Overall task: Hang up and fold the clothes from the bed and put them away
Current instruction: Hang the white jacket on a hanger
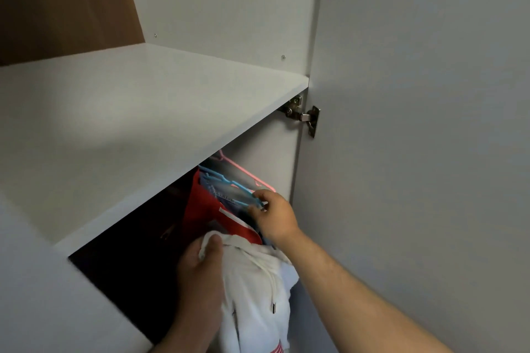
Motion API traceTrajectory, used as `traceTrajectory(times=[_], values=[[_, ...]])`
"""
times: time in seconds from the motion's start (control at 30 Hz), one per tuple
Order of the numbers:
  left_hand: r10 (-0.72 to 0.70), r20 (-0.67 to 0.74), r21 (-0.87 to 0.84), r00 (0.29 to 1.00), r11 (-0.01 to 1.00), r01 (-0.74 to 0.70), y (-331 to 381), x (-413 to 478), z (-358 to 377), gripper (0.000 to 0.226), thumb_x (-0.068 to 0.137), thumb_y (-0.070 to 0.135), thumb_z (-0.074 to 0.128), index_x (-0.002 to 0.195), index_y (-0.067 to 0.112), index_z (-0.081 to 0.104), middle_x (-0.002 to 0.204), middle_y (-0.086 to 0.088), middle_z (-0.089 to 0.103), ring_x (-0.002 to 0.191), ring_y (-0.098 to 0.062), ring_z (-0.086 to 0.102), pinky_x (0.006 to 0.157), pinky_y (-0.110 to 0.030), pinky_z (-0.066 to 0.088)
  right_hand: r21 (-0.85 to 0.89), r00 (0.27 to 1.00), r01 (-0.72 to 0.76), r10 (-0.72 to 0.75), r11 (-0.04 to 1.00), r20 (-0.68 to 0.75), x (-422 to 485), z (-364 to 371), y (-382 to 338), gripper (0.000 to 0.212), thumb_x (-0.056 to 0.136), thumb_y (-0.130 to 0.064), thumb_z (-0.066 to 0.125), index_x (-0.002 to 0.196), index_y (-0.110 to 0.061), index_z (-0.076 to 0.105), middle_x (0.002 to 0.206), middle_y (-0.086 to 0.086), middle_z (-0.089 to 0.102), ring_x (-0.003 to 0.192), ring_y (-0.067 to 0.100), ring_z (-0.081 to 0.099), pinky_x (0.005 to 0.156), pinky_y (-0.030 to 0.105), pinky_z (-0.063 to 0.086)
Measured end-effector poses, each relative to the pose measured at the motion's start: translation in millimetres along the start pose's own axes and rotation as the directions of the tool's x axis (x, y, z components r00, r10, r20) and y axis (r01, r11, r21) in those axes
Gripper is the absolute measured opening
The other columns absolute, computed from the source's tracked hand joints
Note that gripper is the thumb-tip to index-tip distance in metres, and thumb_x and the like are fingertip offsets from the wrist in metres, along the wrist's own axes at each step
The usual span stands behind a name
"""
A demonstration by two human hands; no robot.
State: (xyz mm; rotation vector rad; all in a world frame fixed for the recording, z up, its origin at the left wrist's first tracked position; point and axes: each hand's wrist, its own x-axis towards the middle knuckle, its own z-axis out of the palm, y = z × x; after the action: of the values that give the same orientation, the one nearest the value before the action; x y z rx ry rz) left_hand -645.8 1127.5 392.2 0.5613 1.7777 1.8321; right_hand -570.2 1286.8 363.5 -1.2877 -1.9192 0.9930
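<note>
One white hoodie with drawstring cords hangs bunched at six o'clock, below the wardrobe shelf. The left hand grips its top edge, thumb curled over the cloth. At the hoodie's one o'clock the right hand pinches the end of a blue hanger carrying a denim garment. One red garment hangs just left of that, and one pink hanger sits behind at twelve. Room is tight: the shelf edge is close above, the open door with one hinge at three o'clock.
</note>
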Motion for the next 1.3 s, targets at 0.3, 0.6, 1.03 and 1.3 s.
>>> traceTrajectory(times=[0.3, 0.6, 1.03, 1.3], values=[[-0.043, -0.041, -0.006, 0.998, 0.999, 0.043, -9, 3, 1, 0.014, 0.098, 0.017, 0.058, 0.092, 0.021, 0.07, 0.092, 0.003, 0.074, 0.087, -0.009, 0.069, 0.079, -0.03, 0.05, -0.116, 0.997, 0.062, -0.056, 0.991, 0.049, 13, 19, 13, 0.011, 0.092, -0.018, 0.064, 0.099, -0.024, 0.071, 0.082, -0.011, 0.061, 0.067, 0.005, 0.049, 0.065, 0.02, 0.037], [-0.032, -0.015, -0.045, 0.999, 0.998, 0.032, -1, 4, 9, 0.015, 0.099, 0.015, 0.056, 0.094, 0.012, 0.07, 0.089, -0.003, 0.075, 0.077, -0.007, 0.07, 0.072, -0.025, 0.052, 0.113, 0.988, 0.005, -0.023, 0.994, 0.155, 11, 6, -5, 0.028, 0.105, -0.019, 0.045, 0.081, -0.017, 0.059, 0.067, -0.002, 0.049, 0.055, 0.007, 0.041, 0.051, 0.022, 0.037], [0.007, 0.062, -0.043, 0.998, 0.999, -0.004, 6, -6, 24, 0.02, 0.1, 0.015, 0.054, 0.089, 0.016, 0.071, 0.084, 0.007, 0.076, 0.077, -0.004, 0.071, 0.067, -0.018, 0.051, 0.298, 0.994, -0.001, -0.033, 0.955, 0.108, 5, -25, -32, 0.029, 0.107, -0.023, 0.04, 0.083, -0.018, 0.058, 0.079, 0.006, 0.063, 0.07, 0.015, 0.056, 0.074, 0.045, 0.055], [0.012, 0.078, -0.063, 0.997, 0.998, -0.007, 10, -10, 28, 0.02, 0.1, 0.016, 0.055, 0.089, 0.012, 0.072, 0.086, -0.002, 0.076, 0.083, -0.016, 0.072, 0.075, -0.031, 0.052, 0.306, 0.999, -0.003, -0.014, 0.952, 0.051, -5, -36, -28, 0.03, 0.104, -0.023, 0.041, 0.081, -0.015, 0.058, 0.073, 0.003, 0.063, 0.074, 0.026, 0.056, 0.077, 0.058, 0.052]])
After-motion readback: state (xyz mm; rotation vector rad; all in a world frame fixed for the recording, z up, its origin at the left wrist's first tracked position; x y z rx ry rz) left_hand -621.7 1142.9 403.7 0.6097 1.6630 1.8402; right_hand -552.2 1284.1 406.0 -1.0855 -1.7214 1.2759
